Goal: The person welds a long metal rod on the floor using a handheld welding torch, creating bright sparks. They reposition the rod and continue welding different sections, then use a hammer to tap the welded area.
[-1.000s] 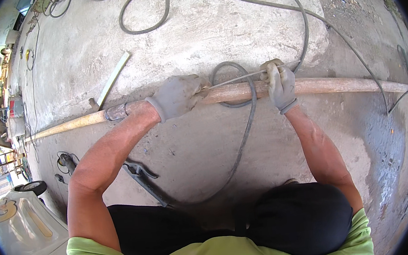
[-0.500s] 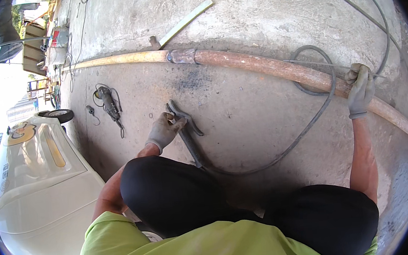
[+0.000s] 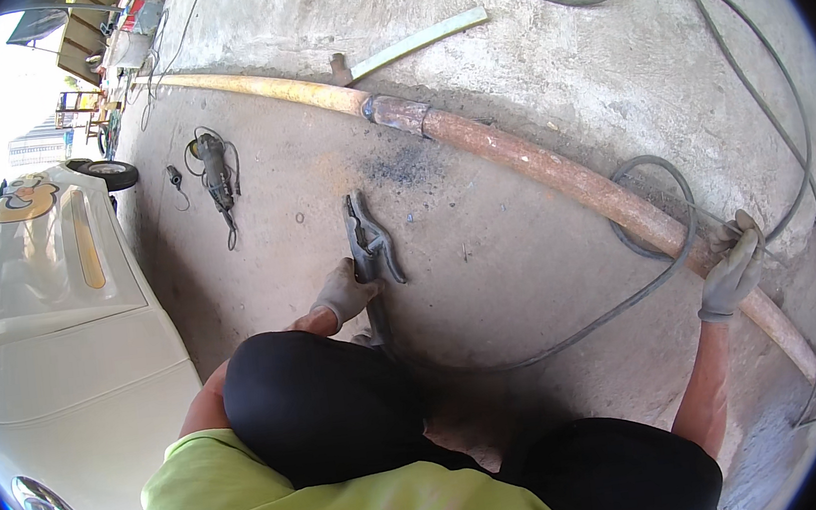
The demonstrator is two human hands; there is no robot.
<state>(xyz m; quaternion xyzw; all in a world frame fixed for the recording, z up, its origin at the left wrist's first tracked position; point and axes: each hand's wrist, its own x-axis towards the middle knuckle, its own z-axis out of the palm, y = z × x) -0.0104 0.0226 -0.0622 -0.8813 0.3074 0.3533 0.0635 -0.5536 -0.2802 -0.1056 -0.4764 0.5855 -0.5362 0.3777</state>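
Left hand (image 3: 344, 292) now gripping clamp (image 3: 367, 242)

Sunlit stained concrete floor (image 3: 507, 62), a cream vehicle (image 3: 44, 327) at the left, distant open sheds (image 3: 86, 35) beyond.

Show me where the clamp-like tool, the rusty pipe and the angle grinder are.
Clamp-like tool (image 3: 368, 244), head view, on its dark jaws' body.
Rusty pipe (image 3: 539, 164), head view, mid-length of the rusty section.
Angle grinder (image 3: 216, 176), head view, on its body.
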